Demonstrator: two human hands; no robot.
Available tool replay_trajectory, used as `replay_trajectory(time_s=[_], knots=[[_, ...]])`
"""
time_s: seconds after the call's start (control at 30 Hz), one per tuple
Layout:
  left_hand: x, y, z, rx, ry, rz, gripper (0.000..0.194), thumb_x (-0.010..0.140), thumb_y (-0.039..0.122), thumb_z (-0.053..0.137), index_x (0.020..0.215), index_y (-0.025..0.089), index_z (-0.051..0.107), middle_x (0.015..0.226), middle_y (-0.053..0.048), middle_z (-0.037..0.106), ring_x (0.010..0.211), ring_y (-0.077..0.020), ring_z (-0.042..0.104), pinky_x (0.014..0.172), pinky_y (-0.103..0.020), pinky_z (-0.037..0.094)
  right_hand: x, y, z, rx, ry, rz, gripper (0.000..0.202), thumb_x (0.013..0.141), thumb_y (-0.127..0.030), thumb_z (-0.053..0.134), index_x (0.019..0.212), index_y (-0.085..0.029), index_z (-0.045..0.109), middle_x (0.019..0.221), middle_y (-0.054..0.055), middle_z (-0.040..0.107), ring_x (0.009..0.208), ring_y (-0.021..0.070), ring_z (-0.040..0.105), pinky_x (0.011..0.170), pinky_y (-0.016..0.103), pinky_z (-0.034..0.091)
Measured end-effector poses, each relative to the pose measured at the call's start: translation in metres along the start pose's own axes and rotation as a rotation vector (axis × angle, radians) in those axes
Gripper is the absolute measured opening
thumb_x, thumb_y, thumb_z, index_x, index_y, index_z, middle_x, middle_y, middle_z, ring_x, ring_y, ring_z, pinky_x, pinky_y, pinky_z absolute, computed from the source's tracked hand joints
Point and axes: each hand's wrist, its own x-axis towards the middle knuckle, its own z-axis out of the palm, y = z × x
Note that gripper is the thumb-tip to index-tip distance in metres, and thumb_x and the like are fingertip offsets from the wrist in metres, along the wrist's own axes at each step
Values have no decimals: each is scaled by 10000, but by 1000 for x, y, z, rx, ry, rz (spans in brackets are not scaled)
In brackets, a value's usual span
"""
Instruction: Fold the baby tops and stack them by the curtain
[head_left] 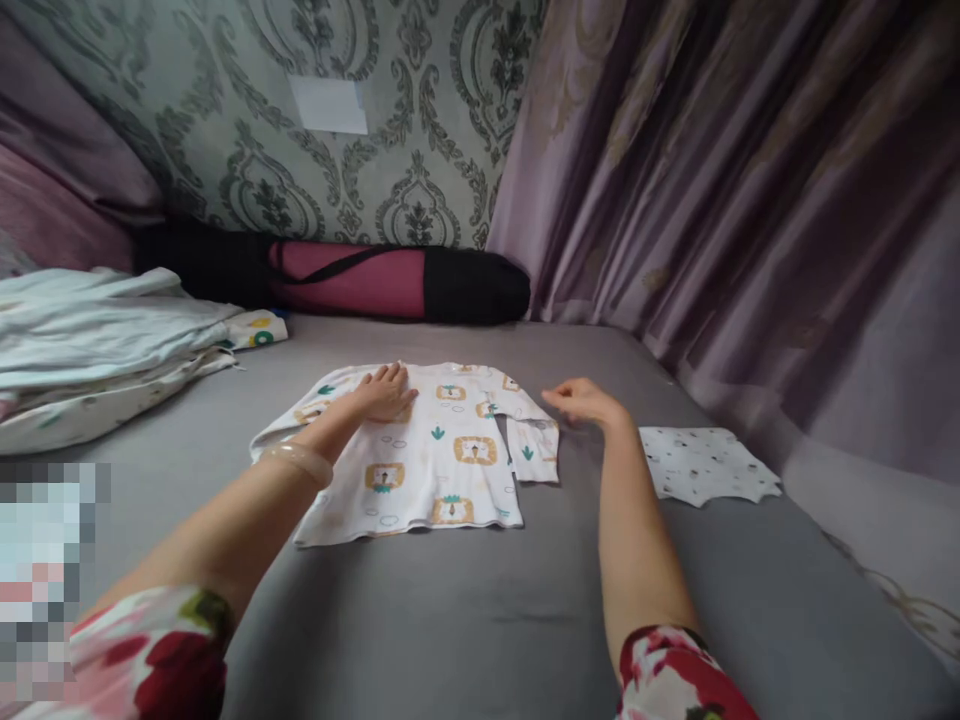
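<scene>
A small white long-sleeved shirt (420,450) with lion and leaf prints lies spread on the grey bed sheet (450,620). My left hand (386,392) rests flat on the upper left part of the shirt, fingers spread, with a pale bangle at the wrist. Just beyond the shirt's right shoulder, above the sheet, is my right hand (581,400). Its fingers are bent together near the thumb, and whether anything is between them is too small to tell. The right sleeve is folded downward, its cuff beside the shirt's body.
A heap of light clothes (97,340) lies at the left. A folded white patterned cloth (709,465) is right of my right forearm. Along the patterned wall (405,130) lies a black and pink long bag (360,280). Purple curtains (675,180) hang at the right.
</scene>
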Motion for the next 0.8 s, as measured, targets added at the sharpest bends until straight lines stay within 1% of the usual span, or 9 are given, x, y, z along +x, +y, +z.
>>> replay_trajectory(time_s=[0.07, 0.13, 0.23, 0.37, 0.43, 0.53, 0.6, 0.73, 0.8], knots=[[2, 12, -9, 5, 32, -23, 520, 925, 362, 478, 1345, 54, 479, 1498, -253, 360, 1373, -395, 334, 1071, -581, 305, -7, 15, -1, -15, -124, 121, 331, 787, -467, 705, 806, -139, 661, 686, 28, 634, 635, 119, 572, 535, 193, 452], [2, 31, -16, 10, 96, -17, 402, 877, 229, 531, 1231, 40, 559, 1433, -266, 425, 1322, -397, 389, 1060, -597, 301, -8, 20, 5, -51, -205, 136, 303, 739, -426, 764, 775, -150, 642, 651, 5, 609, 600, 104, 548, 511, 181, 435], [6, 68, -17, -10, 204, 91, 390, 869, 106, 464, 1247, 109, 559, 1408, -182, 472, 1294, -301, 443, 1086, -472, 328, -4, 17, 15, -124, -262, 75, 264, 713, -358, 782, 732, -159, 610, 571, -26, 567, 517, 89, 503, 469, 180, 387], [18, 111, 2, -129, 280, 325, 422, 869, 61, 408, 1256, 137, 559, 1310, -123, 576, 1221, -209, 532, 1033, -323, 421, 1, 17, 23, -144, -243, -29, 228, 683, -300, 771, 702, -158, 594, 546, -42, 555, 473, 86, 473, 458, 196, 333], [26, 123, 17, -157, 322, 357, 395, 903, 91, 379, 1251, 131, 561, 1329, -128, 568, 1248, -199, 517, 1061, -319, 405, 2, 20, 26, -122, -209, -81, 200, 665, -267, 766, 718, -155, 609, 580, -40, 574, 498, 91, 488, 477, 200, 332], [34, 131, 36, -195, 420, 350, 390, 965, 207, 344, 1295, 115, 531, 1388, -159, 525, 1310, -227, 469, 1117, -388, 352, 3, 25, 25, -99, -161, -105, 166, 683, -193, 720, 820, -153, 636, 691, -24, 617, 594, 108, 535, 524, 196, 355], [36, 132, 43, -194, 443, 330, 428, 987, 275, 318, 1343, 115, 495, 1428, -164, 494, 1347, -242, 432, 1140, -424, 318, 1, 25, 22, -107, -70, -109, 179, 719, -128, 646, 895, -161, 635, 807, 3, 638, 705, 127, 563, 583, 197, 382], [35, 133, 45, -165, 408, 307, 497, 1004, 336, 266, 1404, 96, 438, 1476, -160, 450, 1389, -244, 381, 1161, -421, 282, -5, 19, 9, -276, 426, -267, 283, 770, -24, 485, 948, -189, 632, 1029, 74, 616, 972, 188, 551, 815, 261, 407], [32, 134, 43, -154, 386, 290, 532, 1005, 370, 262, 1428, 84, 411, 1493, -161, 428, 1404, -252, 357, 1167, -421, 271, -9, 20, 4, -361, 548, -305, 324, 780, -11, 461, 976, -194, 643, 1084, 100, 600, 1054, 220, 526, 889, 309, 389]])
